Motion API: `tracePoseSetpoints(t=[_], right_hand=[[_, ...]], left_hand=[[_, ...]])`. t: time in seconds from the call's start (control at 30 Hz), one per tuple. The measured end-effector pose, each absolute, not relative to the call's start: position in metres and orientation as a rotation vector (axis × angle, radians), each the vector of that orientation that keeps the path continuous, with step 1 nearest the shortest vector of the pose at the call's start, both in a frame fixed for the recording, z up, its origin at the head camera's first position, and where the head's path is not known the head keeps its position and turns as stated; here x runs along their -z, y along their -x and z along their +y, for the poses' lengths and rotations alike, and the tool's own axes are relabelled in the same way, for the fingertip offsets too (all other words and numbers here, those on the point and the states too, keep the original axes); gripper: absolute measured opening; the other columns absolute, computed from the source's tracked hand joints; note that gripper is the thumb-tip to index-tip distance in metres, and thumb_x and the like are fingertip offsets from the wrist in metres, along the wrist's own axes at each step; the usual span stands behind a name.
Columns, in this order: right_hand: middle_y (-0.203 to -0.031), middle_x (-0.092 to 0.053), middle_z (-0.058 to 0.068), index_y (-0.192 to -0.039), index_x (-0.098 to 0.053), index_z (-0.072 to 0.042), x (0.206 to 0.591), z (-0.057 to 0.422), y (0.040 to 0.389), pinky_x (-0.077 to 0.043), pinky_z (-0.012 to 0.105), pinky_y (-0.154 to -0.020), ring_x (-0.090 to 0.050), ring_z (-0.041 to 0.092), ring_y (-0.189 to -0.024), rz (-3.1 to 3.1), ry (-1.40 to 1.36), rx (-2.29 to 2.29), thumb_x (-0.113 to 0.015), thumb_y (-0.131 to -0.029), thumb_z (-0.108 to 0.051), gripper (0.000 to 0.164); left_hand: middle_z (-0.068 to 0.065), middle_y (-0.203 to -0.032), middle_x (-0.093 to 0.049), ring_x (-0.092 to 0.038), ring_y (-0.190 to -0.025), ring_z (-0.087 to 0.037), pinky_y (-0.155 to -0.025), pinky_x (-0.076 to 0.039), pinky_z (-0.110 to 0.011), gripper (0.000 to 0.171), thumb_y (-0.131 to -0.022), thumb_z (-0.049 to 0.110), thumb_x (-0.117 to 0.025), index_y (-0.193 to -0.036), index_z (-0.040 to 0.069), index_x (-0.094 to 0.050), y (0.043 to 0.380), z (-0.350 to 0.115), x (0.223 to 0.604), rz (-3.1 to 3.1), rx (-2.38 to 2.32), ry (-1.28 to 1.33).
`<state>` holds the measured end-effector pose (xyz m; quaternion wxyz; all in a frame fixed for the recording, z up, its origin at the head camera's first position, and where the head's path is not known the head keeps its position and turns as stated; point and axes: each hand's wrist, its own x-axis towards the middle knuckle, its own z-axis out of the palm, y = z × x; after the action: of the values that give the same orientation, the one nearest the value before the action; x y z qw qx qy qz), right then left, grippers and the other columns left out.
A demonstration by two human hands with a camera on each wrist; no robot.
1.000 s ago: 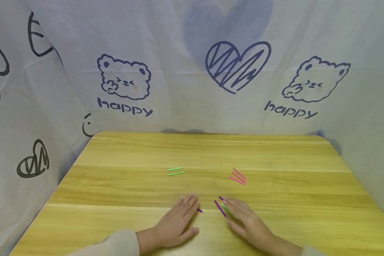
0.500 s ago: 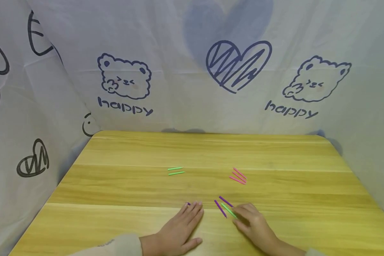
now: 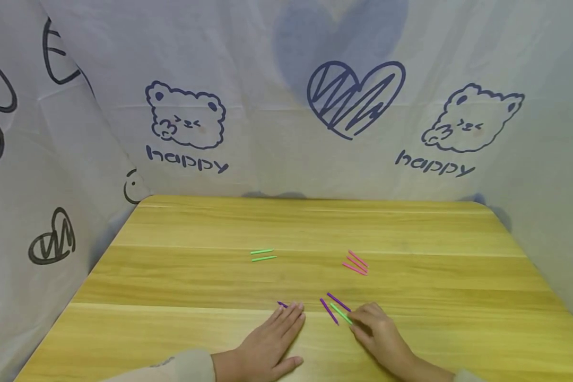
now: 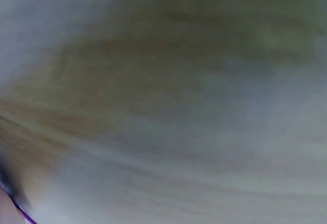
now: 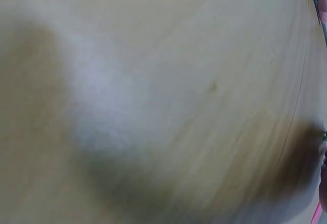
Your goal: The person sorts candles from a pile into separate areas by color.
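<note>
In the head view my left hand lies flat on the wooden table, fingers straight. Its fingertips rest on a slim purple stick, whose pointed end sticks out to their left; the rest is hidden. My right hand has thumb and index finger pinching the near end of a light green stick. A purple stick lies just left of that green one. Another purple stick lies on its far side, its near end close to the index finger. Both wrist views are mostly blurred tabletop.
Further back on the table lie two green sticks, the nearer green stick almost parallel to the other. Three pink sticks lie in a loose fan at right. White printed cloth hangs behind the table and along its sides.
My left hand has slid a little right and nearer, and its purple stick now shows left of the fingertips. My right hand has drawn back rightward, uncovering the sticks, its fingers closing at the green one.
</note>
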<state>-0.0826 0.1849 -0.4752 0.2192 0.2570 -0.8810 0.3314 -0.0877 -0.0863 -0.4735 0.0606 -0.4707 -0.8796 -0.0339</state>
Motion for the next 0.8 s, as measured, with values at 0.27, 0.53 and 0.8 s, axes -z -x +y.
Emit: tracePoseSetpoints(t=[0.27,0.53,0.8], right_hand=[[-0.080,-0.061,-0.006,-0.083,-0.071,-0.002,0.471,0.182,0.082,-0.050,0.014,-0.063,-0.053,0.004,-0.074,-2.503,-0.649,-0.923,-0.076,-0.064,0.008,0.022],[-0.074,-0.059,-0.008,-0.075,-0.071,-0.004,0.469,0.179,0.084,-0.048,0.012,-0.060,-0.049,0.001,-0.071,-2.537,-0.601,-0.901,-0.077,-0.063,0.008,0.018],[-0.069,-0.055,-0.008,-0.068,-0.070,-0.006,0.470,0.172,0.090,-0.047,0.013,-0.059,-0.047,0.001,-0.069,-2.565,-0.561,-0.846,-0.076,-0.061,0.007,0.016]], left_hand=[[-0.021,-0.150,-0.026,-0.026,-0.140,-0.030,-0.112,0.013,-0.026,0.066,-0.099,0.047,-0.026,-0.142,-0.004,-0.030,0.087,-0.086,0.472,-2.640,0.092,1.448],[-0.020,-0.151,-0.025,-0.025,-0.140,-0.029,-0.115,-0.015,-0.035,0.066,-0.099,0.047,-0.024,-0.142,-0.003,-0.028,0.087,-0.086,0.474,-2.656,0.092,1.450],[-0.020,-0.150,-0.026,-0.026,-0.140,-0.029,-0.113,-0.021,-0.036,0.067,-0.099,0.048,-0.026,-0.142,-0.003,-0.029,0.087,-0.086,0.476,-2.632,0.079,1.444]])
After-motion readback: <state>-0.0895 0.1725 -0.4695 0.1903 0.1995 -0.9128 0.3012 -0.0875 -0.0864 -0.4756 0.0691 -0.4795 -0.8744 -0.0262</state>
